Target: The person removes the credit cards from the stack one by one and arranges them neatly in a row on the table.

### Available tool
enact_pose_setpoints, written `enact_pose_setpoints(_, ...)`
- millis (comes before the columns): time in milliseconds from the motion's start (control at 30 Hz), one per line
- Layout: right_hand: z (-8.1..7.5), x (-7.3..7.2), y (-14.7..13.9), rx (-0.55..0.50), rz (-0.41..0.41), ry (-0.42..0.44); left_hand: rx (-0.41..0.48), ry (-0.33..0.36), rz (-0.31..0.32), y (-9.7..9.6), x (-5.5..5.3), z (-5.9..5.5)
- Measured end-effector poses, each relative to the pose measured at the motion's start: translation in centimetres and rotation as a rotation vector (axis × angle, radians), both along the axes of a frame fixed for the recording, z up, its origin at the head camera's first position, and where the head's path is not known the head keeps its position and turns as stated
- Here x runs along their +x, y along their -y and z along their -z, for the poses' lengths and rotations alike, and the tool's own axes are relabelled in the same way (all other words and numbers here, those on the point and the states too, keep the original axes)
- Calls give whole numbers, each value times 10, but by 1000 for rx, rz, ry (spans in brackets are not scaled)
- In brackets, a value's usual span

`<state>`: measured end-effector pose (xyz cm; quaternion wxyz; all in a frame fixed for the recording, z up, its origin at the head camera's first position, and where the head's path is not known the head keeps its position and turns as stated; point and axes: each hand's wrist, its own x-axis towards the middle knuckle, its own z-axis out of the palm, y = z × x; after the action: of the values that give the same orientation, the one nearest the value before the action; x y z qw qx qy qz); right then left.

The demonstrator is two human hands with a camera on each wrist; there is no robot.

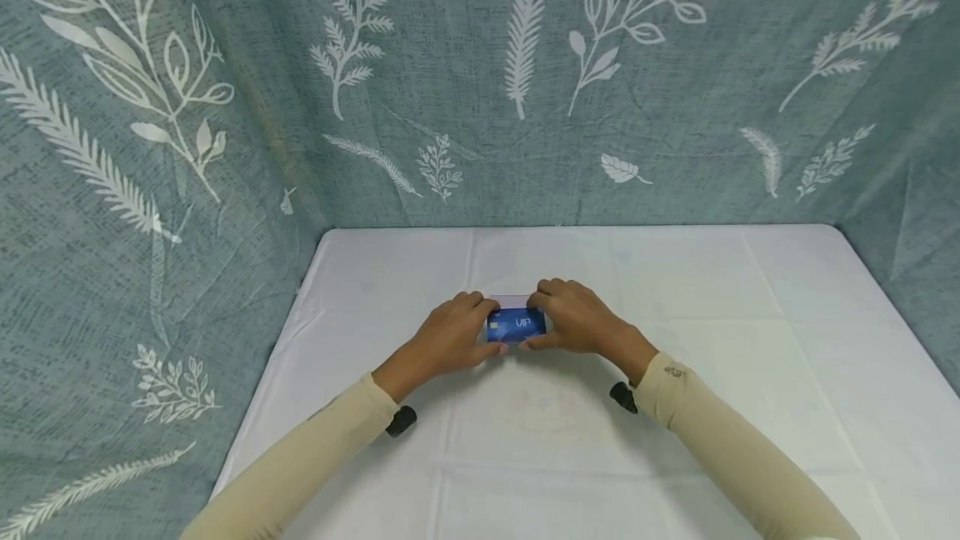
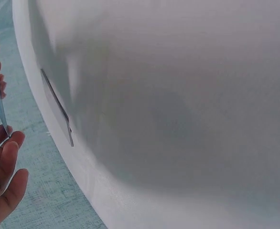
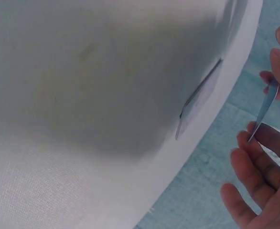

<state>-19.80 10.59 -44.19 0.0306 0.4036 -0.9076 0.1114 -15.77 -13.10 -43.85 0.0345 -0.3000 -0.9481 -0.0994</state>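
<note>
A blue card (image 1: 516, 327) with white "VIP" lettering and a small chip is held between both hands, over the middle of the table. My left hand (image 1: 452, 332) pinches its left end between thumb and fingers. At the opposite end, my right hand (image 1: 576, 319) grips it the same way. Both wrist views show the card nearly edge-on as a thin blue strip (image 2: 0, 109), raised off the cloth. Under it lies a thin, flat, pale rectangular piece (image 3: 200, 102) with a dark edge; the card and hands mostly cover it in the head view.
A white cloth (image 1: 750, 373) with fold creases covers the table. Teal curtains (image 1: 465, 65) with white leaf prints stand behind and at both sides. A small black device (image 1: 401, 421) sits beneath the left wrist, and another black device (image 1: 623, 397) beneath the right.
</note>
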Motion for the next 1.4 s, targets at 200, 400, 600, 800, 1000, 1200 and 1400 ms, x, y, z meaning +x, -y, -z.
enact_pose_setpoints(200, -2, 4, 1, -4, -23, -27, -6, 17, -14, 2, 6, -3)
enact_pose_setpoints(400, -2, 6, 3, 6, -31, -54, 4, 15, -27, 4, 10, -4)
enact_pose_setpoints(600, -3, 9, 4, 13, -26, -57, 16, 1, -32, 6, 13, -3)
enact_pose_setpoints(800, -6, 12, 6, 28, 2, -28, 22, 15, -44, 8, 17, -5)
enact_pose_setpoints(1000, -7, 15, 7, 27, 16, -8, 22, 16, -38, 8, 21, -7)
enact_pose_setpoints(1200, -5, 16, 7, 20, 14, -34, 28, -4, -30, 9, 22, -7)
enact_pose_setpoints(1400, -5, 16, 7, 13, 11, -48, 33, 1, -38, 10, 24, -7)
